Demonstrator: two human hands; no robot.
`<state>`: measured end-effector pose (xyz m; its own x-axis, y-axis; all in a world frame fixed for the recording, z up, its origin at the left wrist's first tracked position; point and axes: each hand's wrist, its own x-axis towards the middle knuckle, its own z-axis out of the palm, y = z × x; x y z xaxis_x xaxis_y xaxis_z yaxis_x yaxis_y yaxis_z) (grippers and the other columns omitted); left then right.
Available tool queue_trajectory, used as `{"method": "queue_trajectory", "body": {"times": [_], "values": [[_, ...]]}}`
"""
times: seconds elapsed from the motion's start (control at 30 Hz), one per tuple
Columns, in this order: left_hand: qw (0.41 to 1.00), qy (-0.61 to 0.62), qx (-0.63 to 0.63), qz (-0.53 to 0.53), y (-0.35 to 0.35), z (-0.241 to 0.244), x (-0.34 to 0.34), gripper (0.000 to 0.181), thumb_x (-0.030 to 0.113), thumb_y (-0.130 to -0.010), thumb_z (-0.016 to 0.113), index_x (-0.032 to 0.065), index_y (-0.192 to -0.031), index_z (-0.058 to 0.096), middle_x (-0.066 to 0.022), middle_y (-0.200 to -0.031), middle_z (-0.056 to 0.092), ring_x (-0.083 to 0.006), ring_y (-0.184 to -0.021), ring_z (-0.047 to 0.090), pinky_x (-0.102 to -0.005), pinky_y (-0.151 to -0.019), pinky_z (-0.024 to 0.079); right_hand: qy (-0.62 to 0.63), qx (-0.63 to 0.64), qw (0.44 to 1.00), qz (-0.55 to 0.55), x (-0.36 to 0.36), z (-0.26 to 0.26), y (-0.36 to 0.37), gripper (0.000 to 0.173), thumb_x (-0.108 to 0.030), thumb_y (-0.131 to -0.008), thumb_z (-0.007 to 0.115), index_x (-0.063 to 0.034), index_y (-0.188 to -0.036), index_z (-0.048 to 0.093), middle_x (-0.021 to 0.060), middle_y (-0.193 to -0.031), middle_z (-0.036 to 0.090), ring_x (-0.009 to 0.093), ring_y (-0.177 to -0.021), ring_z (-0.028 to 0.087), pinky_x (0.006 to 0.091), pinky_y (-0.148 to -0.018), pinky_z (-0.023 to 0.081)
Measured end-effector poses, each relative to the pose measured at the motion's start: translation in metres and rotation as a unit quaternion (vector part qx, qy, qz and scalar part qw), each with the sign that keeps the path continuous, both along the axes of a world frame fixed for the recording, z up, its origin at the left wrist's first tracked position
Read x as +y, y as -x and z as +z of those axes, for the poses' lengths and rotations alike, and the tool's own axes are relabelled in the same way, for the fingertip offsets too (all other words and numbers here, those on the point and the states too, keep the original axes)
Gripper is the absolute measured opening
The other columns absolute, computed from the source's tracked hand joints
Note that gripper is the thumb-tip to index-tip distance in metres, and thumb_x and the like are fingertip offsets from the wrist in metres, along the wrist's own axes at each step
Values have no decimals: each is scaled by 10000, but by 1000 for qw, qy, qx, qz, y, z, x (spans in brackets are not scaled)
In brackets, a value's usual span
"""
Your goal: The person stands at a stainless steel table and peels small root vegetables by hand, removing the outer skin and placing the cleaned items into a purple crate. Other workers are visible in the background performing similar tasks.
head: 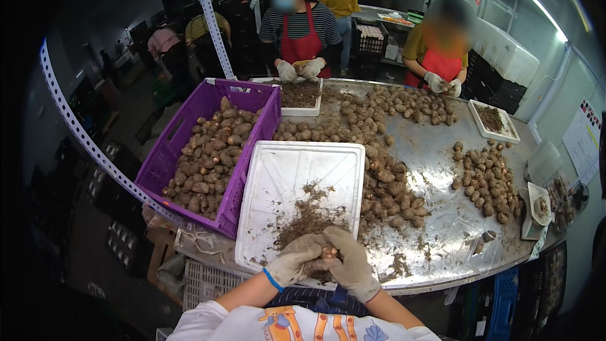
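My left hand (294, 259) and my right hand (351, 261), both in soiled light work gloves, meet over the near edge of a white foam tray (279, 166). Between their fingers is a small brown taro corm (329, 252) with a pale reddish end; how the two hands share the hold is partly hidden. Brown root fibres and dirt (307, 220) lie in the tray just beyond the gloves. Heaped taro corms (390, 189) rest on the metal table right of the tray. At the left, a purple plastic crate (272, 128) holds many more corms.
Across the metal table (421, 151), two co-workers in red aprons handle items with gloved hands, near smaller white trays (310, 112) (497, 136). Another corm pile (490, 180) lies at right, beside a scale (537, 203). A clear plastic container (478, 246) is near the front edge. A perforated metal post (94, 151) curves past the crate.
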<state>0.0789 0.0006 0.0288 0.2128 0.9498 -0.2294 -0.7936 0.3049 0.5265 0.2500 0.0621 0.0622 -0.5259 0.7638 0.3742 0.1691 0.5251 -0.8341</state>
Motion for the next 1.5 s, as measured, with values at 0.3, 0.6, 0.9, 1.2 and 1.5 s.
{"method": "queue_trajectory", "body": {"times": [0.3, 0.6, 0.9, 1.2, 1.5], "values": [[992, 7, 121, 23, -1, -25, -3, 282, 84, -912, 682, -66, -1145, 633, -138, -1074, 691, -186, -921, 695, -291, -848, 576, 143, -24, 989, -1, 5, 1, 1, 304, -101, -964, 476, 33, -1180, 644, 204, -1133, 689, 317, -1019, 682, 359, -922, 533], [999, 3, 40, -14, -7, 5, 0, 286, 77, -924, 665, -73, -1156, 593, -188, -1143, 655, -258, -1032, 682, -377, -891, 602, 174, -31, 973, -149, 20, -7, 4, 251, -95, -972, 487, 16, -1115, 660, 168, -1005, 703, 269, -895, 697, 364, -828, 540], [999, 13, 31, 1, 2, 8, -6, 304, 79, -961, 610, -69, -1217, 541, -194, -1177, 636, -268, -1016, 681, -384, -881, 606, 157, -7, 988, -3, 3, -9, 1, 290, -15, -956, 477, -6, -1193, 644, 181, -1114, 667, 324, -1073, 637, 368, -925, 493], [984, 49, 153, 78, 0, 10, -4, 322, 24, -924, 627, -78, -1221, 550, -178, -1104, 673, -240, -975, 688, -363, -861, 601, 123, 26, 992, -11, -11, 2, 9, 350, -107, -988, 489, -11, -1312, 581, 216, -1188, 647, 341, -1100, 638, 368, -942, 496], [941, -35, 328, 70, -7, 20, -14, 258, 5, -856, 693, -103, -1086, 648, -146, -1041, 700, -190, -910, 676, -292, -845, 557, 129, -105, 986, -22, -2, 17, 4, 322, -214, -1022, 461, -27, -1189, 663, 210, -1062, 677, 330, -971, 667, 386, -808, 527]]}}
